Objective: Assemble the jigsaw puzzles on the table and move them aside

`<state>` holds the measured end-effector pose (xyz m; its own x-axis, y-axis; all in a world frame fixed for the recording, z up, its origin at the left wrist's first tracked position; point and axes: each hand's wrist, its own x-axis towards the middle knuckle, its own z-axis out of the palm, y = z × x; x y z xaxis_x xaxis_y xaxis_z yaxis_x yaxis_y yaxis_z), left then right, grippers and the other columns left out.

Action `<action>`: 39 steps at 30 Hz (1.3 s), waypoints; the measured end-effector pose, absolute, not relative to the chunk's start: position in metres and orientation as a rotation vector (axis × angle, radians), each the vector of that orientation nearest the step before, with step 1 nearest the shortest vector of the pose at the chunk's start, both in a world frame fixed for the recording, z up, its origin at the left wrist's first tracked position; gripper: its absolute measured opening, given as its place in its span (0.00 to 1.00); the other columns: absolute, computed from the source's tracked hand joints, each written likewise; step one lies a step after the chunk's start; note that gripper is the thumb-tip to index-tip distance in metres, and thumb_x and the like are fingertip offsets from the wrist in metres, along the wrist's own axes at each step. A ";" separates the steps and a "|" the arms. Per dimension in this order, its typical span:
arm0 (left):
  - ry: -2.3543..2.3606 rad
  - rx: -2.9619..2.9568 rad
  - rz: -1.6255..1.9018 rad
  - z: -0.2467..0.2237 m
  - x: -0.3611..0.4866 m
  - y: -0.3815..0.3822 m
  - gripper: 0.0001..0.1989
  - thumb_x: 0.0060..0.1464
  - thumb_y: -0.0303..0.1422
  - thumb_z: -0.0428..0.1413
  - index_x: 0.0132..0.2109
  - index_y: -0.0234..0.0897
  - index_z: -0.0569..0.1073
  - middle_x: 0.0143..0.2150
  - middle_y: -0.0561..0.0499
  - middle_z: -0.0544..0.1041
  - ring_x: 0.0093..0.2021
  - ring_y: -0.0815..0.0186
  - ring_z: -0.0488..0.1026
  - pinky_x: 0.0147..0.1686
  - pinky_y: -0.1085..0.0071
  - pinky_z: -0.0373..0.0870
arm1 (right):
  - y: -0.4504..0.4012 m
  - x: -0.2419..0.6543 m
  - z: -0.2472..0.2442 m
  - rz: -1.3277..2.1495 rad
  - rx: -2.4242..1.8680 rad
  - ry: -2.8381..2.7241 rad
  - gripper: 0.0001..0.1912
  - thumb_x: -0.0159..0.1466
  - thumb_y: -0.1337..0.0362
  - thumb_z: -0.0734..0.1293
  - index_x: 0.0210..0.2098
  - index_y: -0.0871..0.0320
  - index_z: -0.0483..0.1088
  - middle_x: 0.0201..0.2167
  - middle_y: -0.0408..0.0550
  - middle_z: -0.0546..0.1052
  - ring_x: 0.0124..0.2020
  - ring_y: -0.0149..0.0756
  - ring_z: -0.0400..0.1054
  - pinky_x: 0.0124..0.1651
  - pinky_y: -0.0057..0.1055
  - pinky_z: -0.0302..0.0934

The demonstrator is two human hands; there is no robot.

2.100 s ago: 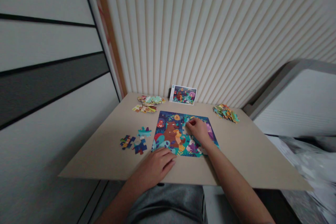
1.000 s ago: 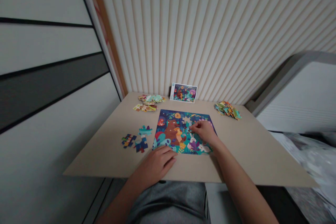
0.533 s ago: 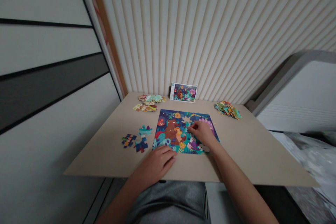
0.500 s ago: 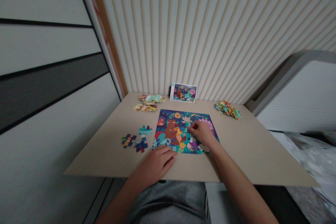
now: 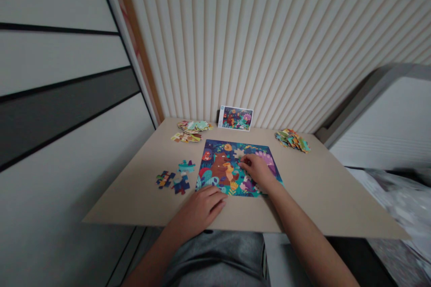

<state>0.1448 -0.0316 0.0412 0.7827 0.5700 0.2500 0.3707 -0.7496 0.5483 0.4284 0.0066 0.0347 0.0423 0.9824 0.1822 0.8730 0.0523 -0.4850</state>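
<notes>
A nearly filled jigsaw puzzle [image 5: 220, 168] with a bear and plants lies flat on the table, with a beige gap in its upper middle. Over that gap's near side, my right hand [image 5: 257, 169] is closed in a pinch on a small puzzle piece, mostly hidden by the fingers. My left hand [image 5: 205, 206] rests palm down with fingers stretched at the puzzle's lower left edge, holding nothing. Left of the puzzle lie several loose dark blue and teal puzzle pieces [image 5: 181, 184].
On the beige table [image 5: 323, 193], a picture card [image 5: 236, 119] leans at the back against the pleated curtain [image 5: 215, 45]. One pile of pieces [image 5: 193, 127] sits back left, another pile [image 5: 292, 140] back right. A white cabinet [image 5: 67, 143] stands on the left.
My right hand has shifted slightly left and toward the gap, its fingers now covering the teal piece seen before. The left hand stays where it was.
</notes>
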 end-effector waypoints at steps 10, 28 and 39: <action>0.710 2.497 0.572 0.041 0.145 -0.032 0.10 0.69 0.32 0.51 0.51 0.43 0.76 0.47 0.49 0.77 0.49 0.61 0.73 0.51 0.63 0.71 | -0.002 0.424 0.042 0.190 -1.867 -1.947 0.11 0.66 0.54 0.70 0.41 0.53 0.79 0.38 0.50 0.80 0.40 0.40 0.73 0.44 0.30 0.59; 0.695 2.518 0.583 0.044 0.144 -0.032 0.12 0.70 0.33 0.49 0.50 0.41 0.76 0.46 0.48 0.77 0.48 0.62 0.73 0.50 0.65 0.71 | 0.005 0.422 0.031 0.308 -2.032 -1.699 0.20 0.60 0.57 0.74 0.51 0.53 0.76 0.36 0.47 0.81 0.34 0.38 0.74 0.35 0.29 0.59; 0.717 2.499 0.577 0.042 0.144 -0.032 0.11 0.69 0.34 0.50 0.51 0.43 0.76 0.46 0.48 0.77 0.48 0.61 0.73 0.52 0.63 0.71 | 0.009 0.425 0.028 0.412 -1.989 -1.598 0.22 0.57 0.58 0.75 0.51 0.54 0.74 0.32 0.43 0.78 0.30 0.35 0.71 0.29 0.27 0.56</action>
<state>0.1444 -0.0321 0.0416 0.7744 0.5770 0.2595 0.3774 -0.7506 0.5424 0.4251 0.0088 0.0282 0.2463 0.9640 0.1004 0.7953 -0.1417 -0.5895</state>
